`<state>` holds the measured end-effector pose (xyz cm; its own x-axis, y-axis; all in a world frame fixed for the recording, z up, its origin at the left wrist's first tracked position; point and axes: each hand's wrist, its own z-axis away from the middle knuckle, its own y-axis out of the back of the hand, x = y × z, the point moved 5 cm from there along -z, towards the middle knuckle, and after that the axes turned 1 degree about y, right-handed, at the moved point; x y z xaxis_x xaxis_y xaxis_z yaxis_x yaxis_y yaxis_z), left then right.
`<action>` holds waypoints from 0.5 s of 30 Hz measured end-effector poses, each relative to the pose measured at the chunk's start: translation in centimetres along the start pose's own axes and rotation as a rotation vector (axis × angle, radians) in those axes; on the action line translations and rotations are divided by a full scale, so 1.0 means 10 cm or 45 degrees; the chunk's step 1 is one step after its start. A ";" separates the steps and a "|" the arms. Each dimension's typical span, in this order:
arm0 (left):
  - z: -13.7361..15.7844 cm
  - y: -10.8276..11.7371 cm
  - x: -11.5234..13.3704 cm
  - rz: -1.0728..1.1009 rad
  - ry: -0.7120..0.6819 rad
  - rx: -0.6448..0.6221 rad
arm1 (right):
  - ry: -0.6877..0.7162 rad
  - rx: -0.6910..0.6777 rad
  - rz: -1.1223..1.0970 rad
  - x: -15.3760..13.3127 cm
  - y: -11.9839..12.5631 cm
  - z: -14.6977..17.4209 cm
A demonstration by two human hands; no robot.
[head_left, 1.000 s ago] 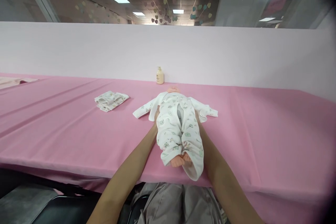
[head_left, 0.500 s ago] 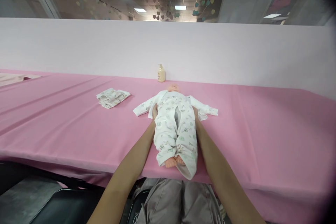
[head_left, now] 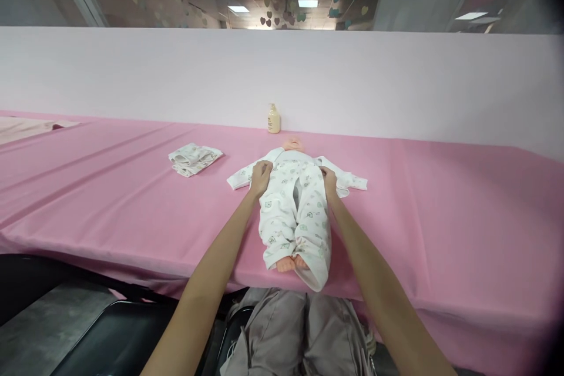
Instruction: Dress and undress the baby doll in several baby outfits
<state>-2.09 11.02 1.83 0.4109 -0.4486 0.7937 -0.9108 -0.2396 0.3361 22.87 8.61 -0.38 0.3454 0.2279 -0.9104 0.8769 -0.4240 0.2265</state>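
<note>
A baby doll [head_left: 294, 144] lies on its back, head toward the wall and bare feet toward me. It wears a white long-sleeved top [head_left: 243, 177] with both sleeves spread out, and white printed baby pants [head_left: 278, 214] with a slit between the legs. At the left side of the waist, my left hand [head_left: 261, 178] is closed on the edge of the pants. My right hand [head_left: 328, 181] grips the waist edge on the opposite side, its fingertips partly hidden. One pant leg extends past the doll's foot.
A folded printed white cloth [head_left: 194, 159] lies to the left of the doll. Behind the head, a cream pump bottle [head_left: 274, 120] stands by the white wall [head_left: 176, 76]. Pink cloth [head_left: 462, 223] covers the table. A black chair [head_left: 118, 335] is at lower left.
Both hands have come up from beside and partly under the doll's hips to the top edge of the pants at the waist. The view has shifted slightly.
</note>
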 end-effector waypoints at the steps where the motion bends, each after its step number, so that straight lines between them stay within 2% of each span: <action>1: -0.05 0.00 0.00 -0.073 -0.036 -0.035 | 0.025 -0.004 0.041 -0.02 0.00 -0.05; 3: -0.16 0.00 -0.04 -0.213 -0.040 -0.064 | 0.079 -0.006 0.120 -0.05 0.00 -0.18; 7: -0.33 0.03 -0.20 -0.411 0.124 -0.022 | 0.115 -0.005 0.262 0.00 -0.03 -0.45; 12: -0.41 -0.01 -0.33 -0.506 0.228 -0.041 | -0.043 0.037 0.387 0.23 -0.08 -0.60; 15: -0.44 0.00 -0.35 -0.574 0.219 -0.050 | -0.113 0.089 0.442 0.27 -0.11 -0.63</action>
<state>-3.68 16.37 1.28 0.7558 -0.1574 0.6356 -0.6454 -0.3434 0.6823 24.92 15.22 -0.91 0.5857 -0.0158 -0.8104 0.6864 -0.5221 0.5063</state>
